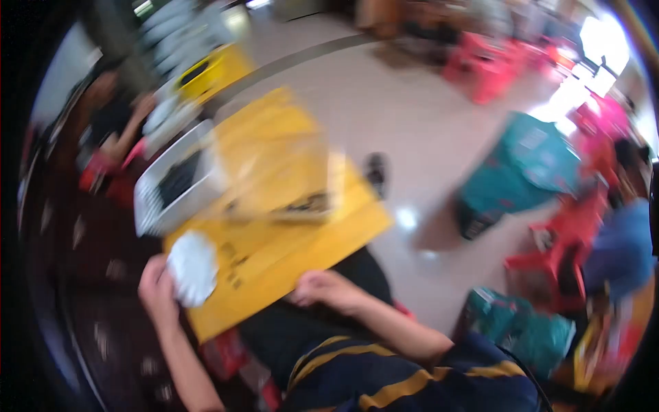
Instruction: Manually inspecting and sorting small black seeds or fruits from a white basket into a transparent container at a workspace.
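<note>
My left hand (158,285) grips the rim of a round white dish-like piece (193,269) with a wavy edge, held at the left edge of a yellow tabletop (295,250). Over the near edge of that table, my right hand (326,290) is curled closed; whether anything is inside it is hidden. Several small dark bits (235,262) lie on the yellow surface between the hands. Farther back sits a see-through plastic container (281,168) with dark pieces near its base. A white plastic basket (149,206) with dark contents stands at the far left. Motion smears the picture.
A person in dark clothes (117,123) sits at the left, near a yellow crate (209,72). Teal sacks (525,158) rest on the floor at the right, beside red plastic stools (570,240). A dark wooden surface (89,275) runs along the left.
</note>
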`<state>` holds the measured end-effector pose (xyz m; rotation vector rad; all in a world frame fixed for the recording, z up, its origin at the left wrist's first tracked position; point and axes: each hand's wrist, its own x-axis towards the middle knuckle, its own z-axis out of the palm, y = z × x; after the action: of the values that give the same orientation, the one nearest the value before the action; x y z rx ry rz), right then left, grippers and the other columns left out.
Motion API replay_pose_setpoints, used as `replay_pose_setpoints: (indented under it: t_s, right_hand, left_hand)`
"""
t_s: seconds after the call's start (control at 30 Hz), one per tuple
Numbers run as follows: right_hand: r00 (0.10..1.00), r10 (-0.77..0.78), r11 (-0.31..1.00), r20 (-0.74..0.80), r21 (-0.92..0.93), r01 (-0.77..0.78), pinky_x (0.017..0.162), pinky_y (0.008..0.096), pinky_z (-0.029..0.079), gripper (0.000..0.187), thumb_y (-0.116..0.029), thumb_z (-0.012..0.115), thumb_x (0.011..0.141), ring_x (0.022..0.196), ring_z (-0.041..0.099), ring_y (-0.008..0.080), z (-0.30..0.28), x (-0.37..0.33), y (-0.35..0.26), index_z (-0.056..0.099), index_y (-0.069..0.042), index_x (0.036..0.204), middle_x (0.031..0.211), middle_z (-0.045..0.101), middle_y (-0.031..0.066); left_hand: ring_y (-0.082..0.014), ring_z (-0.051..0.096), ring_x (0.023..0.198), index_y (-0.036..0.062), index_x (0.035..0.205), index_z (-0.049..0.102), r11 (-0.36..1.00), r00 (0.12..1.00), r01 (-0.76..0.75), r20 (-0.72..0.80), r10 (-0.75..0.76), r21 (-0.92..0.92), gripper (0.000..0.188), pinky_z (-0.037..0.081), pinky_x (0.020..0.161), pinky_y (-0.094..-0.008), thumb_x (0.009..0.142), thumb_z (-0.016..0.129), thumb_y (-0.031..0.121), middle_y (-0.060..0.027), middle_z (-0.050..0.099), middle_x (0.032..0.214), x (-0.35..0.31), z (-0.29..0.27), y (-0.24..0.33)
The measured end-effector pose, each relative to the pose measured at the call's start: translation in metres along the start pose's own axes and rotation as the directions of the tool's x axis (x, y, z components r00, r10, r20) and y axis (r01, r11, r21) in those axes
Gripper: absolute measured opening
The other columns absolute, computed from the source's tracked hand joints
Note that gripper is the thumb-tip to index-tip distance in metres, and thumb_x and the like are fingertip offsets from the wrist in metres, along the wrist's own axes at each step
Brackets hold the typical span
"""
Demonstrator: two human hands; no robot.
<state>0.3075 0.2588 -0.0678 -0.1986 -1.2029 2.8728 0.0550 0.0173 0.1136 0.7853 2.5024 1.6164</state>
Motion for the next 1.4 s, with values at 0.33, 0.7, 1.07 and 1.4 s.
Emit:
replay_pose_setpoints:
  t_s: [0.33, 0.7, 1.07, 1.4]
  right_hand:
    - [0.988, 0.117, 0.993, -0.102, 0.01, -0.117, 0.082, 0.0264, 0.051, 0.013, -0.017, 0.068, 0.097, 0.087, 0.063, 0.0128, 0.016, -0.018, -0.028, 0.061, -0.007, 0.094, 0.094, 0.069, 0.007]
    - [0.993, 0.034, 0.994, -0.112, -0.098, -0.045, 0.082, 0.0307, 0.052, 0.013, -0.016, 0.067, 0.097, 0.085, 0.063, 0.0158, 0.028, -0.01, -0.035, 0.058, -0.007, 0.097, 0.091, 0.067, 0.0073]
    - [0.978, -0.184, 0.655, -0.098, -0.754, 0.048, 0.069, 0.0229, 0.046, 0.009, -0.011, 0.068, 0.095, 0.073, 0.056, 0.0069, 0.051, 0.043, -0.036, 0.066, -0.002, 0.096, 0.08, 0.061, -0.0014]
    - [0.866, -0.46, 0.033, 0.197, -0.971, 0.238, 0.066, 0.0365, 0.053, 0.011, -0.01, 0.069, 0.088, 0.072, 0.066, 0.0268, 0.072, 0.119, -0.039, 0.069, -0.002, 0.097, 0.085, 0.067, 0.0139]
  left_hand:
    - [-0.0045, 0.054, 0.057, -0.0018, 0.098, 0.07, 0.976, 0.994, 0.078, 0.061, -0.092, 0.201, 0.015, 0.043, 0.053, -0.0226, 0.085, 0.065, 0.005, 0.0014, 0.062, 0.07, 0.072, -0.014, -0.052]
    - [-0.0066, 0.057, 0.063, -0.0033, 0.113, 0.07, 0.965, 0.996, -0.045, 0.09, 0.023, 0.259, 0.024, 0.046, 0.057, -0.0226, 0.091, 0.066, 0.007, -0.0005, 0.067, 0.078, 0.155, -0.007, -0.061]
    - [-0.0329, 0.07, 0.088, 0.0081, 0.094, 0.074, 0.69, 0.992, -0.044, 0.111, -0.053, 0.722, 0.013, 0.056, 0.078, -0.0438, 0.082, 0.071, 0.012, -0.0114, 0.072, 0.095, 0.022, -0.018, -0.103]
    - [-0.0344, 0.068, 0.092, 0.0062, 0.096, 0.075, 0.605, 0.988, -0.15, 0.138, 0.065, 0.782, 0.015, 0.055, 0.08, -0.0453, 0.085, 0.069, 0.015, -0.0139, 0.071, 0.1, 0.036, -0.005, -0.122]
